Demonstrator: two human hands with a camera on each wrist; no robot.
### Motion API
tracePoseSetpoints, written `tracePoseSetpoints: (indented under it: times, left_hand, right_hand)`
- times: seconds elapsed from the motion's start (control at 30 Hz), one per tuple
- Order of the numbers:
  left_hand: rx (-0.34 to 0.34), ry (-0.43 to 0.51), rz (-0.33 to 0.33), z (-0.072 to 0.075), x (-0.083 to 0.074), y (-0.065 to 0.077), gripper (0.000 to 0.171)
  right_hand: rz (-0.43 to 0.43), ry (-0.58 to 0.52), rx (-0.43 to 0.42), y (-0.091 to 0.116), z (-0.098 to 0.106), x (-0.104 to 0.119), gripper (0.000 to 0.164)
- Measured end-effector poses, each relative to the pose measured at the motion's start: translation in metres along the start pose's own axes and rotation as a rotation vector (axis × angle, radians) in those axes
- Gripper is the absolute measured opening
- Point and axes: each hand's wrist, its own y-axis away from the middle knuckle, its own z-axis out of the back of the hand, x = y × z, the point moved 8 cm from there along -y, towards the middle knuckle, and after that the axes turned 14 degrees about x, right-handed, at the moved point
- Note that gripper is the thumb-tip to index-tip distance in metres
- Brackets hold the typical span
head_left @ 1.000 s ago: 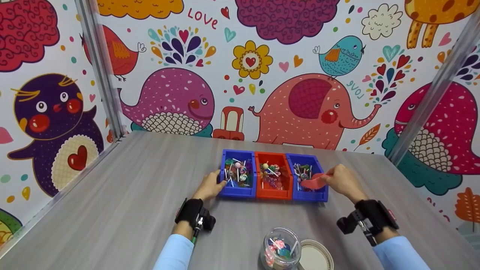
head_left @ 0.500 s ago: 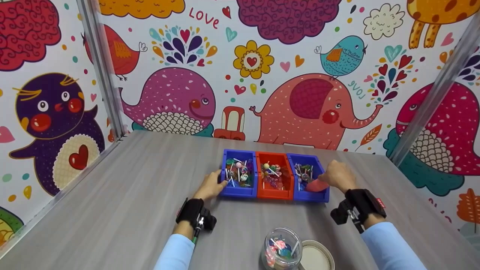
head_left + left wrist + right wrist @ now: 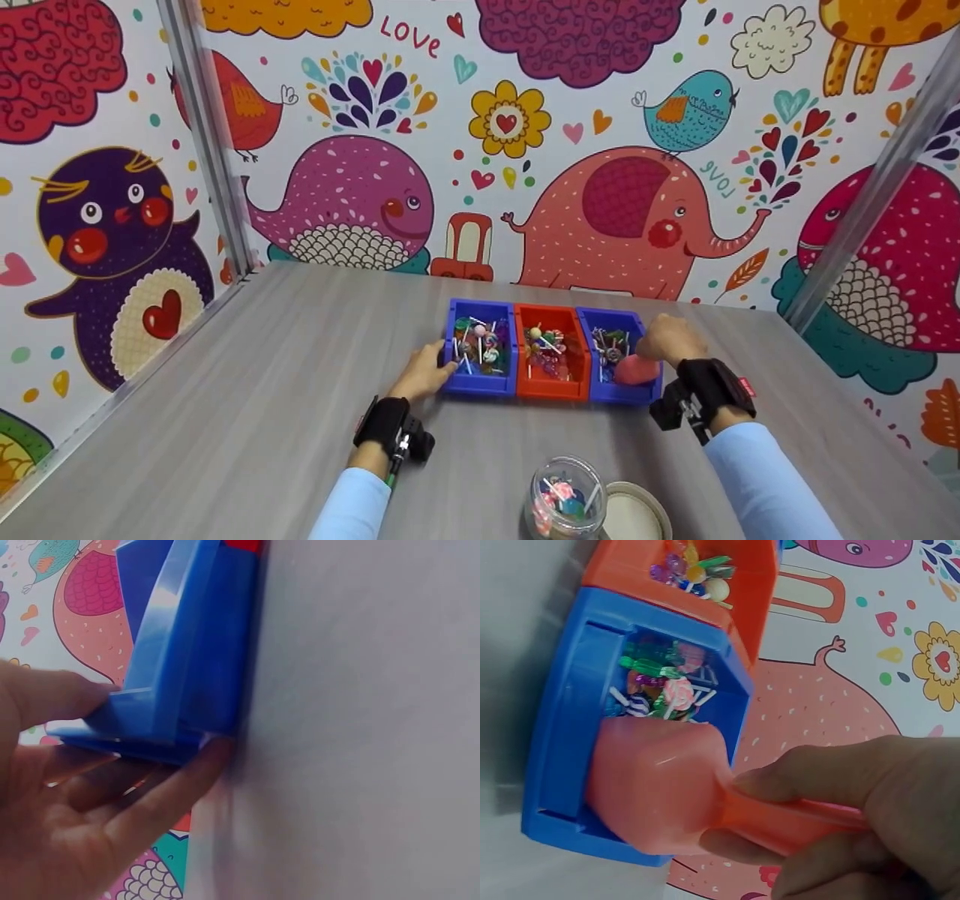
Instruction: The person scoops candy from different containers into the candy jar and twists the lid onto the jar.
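Note:
A row of three joined bins stands on the table: a left blue bin (image 3: 478,385), a red bin (image 3: 553,388) and a right blue bin (image 3: 568,742). All contain lollipops and wrapped-looking candies (image 3: 671,686). My left hand (image 3: 421,373) grips the outer side wall of the left blue bin; the left wrist view shows the thumb over its top edge and fingers beneath and outside. With my right hand (image 3: 673,341) I grip the handle of a pink scoop (image 3: 656,784). The scoop's head is down inside the right blue bin, beside the candies, its back facing the right wrist camera.
Near the front table edge stands an open clear jar (image 3: 566,499) partly filled with lollipops and candies. A pale round lid (image 3: 637,514) lies beside it, to its right. Behind the bins rises a wall (image 3: 495,247) printed with cartoon animals.
My right hand has moved slightly left and forward, tilting the scoop so its head sits deeper in the right blue bin. My left hand keeps its hold on the left blue bin.

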Motion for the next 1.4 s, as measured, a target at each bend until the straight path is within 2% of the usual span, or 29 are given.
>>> tracePoseSetpoints:
  times: [0.27, 0.37, 0.6, 0.83, 1.0, 1.4]
  left_hand:
    - [0.003, 0.017, 0.005, -0.001, 0.0, 0.0, 0.035]
    - [0.006, 0.023, 0.002, -0.001, 0.0, 0.0, 0.035]
    - [-0.011, -0.029, -0.035, 0.0, -0.001, -0.001, 0.038]
    - [-0.01, -0.023, -0.035, 0.0, -0.002, 0.0, 0.036]
    - [-0.001, -0.015, -0.016, -0.001, 0.0, -0.001, 0.04]
    - [-0.009, -0.006, -0.03, 0.001, -0.001, -0.001, 0.038]
  right_hand:
    - [0.002, -0.043, 0.02, -0.001, -0.003, -0.005, 0.042]
    - [0.014, -0.055, -0.004, -0.001, -0.003, -0.006, 0.043]
    - [0.045, -0.032, -0.099, 0.0, -0.004, -0.005, 0.039]
    - [0.047, -0.059, -0.116, -0.002, -0.011, -0.007, 0.033]
    - [0.068, -0.086, -0.103, -0.006, -0.018, -0.009, 0.036]
    - [0.238, -0.112, -0.216, -0.011, -0.032, -0.021, 0.024]
